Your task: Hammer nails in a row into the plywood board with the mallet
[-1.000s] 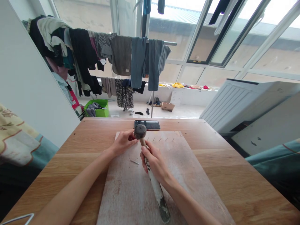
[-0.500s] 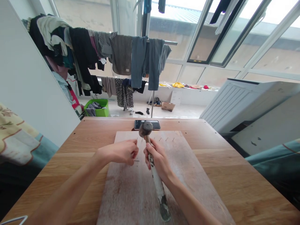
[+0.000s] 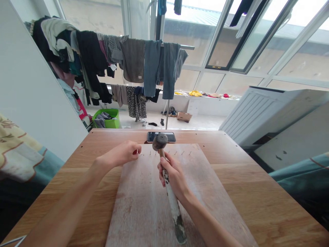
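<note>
My right hand (image 3: 173,171) is wrapped round the upper handle of a mallet (image 3: 172,202) with a dark, round head and a worn, paint-chipped handle. The mallet is held over a wooden board (image 3: 144,206), its head towards the far edge. At the board's far left corner, my left hand (image 3: 124,153) is closed in a pinch on a thin nail (image 3: 140,154), whose end sticks out past the fingertips. Several nails (image 3: 182,153) stand in a row along the far edge, some hidden behind the mallet. Small dark holes mark the board's surface.
Beneath the board is a wooden table (image 3: 257,192). A phone (image 3: 169,137) lies behind the mallet head. Beyond the table stand a green basket (image 3: 115,120) and a rack of hanging clothes (image 3: 133,58). A white appliance (image 3: 267,109) is at the right.
My left hand has moved left and away from me, from the board's middle to its far left corner, carrying the nail. My right hand and the mallet have stayed in place.
</note>
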The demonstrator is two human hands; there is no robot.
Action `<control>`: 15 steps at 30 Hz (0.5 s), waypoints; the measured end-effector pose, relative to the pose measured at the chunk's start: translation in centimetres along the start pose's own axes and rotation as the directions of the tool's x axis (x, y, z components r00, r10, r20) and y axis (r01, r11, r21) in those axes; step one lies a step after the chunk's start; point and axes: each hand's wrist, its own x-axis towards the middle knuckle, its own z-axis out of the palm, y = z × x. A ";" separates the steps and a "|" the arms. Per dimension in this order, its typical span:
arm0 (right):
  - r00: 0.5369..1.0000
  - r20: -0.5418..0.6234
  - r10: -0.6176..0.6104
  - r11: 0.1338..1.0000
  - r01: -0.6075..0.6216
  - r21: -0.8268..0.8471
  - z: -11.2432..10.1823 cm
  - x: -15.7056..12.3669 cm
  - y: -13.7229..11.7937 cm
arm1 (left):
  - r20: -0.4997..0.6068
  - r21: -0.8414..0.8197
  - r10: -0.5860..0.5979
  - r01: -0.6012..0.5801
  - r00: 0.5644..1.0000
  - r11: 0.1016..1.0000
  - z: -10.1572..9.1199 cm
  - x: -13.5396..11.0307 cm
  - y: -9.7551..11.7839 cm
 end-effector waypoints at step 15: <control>1.000 0.008 0.012 1.000 -0.012 0.008 0.2 -0.2 0.0 | -0.167 -0.275 0.075 -0.120 0.983 0.954 2.4 1.0 0.1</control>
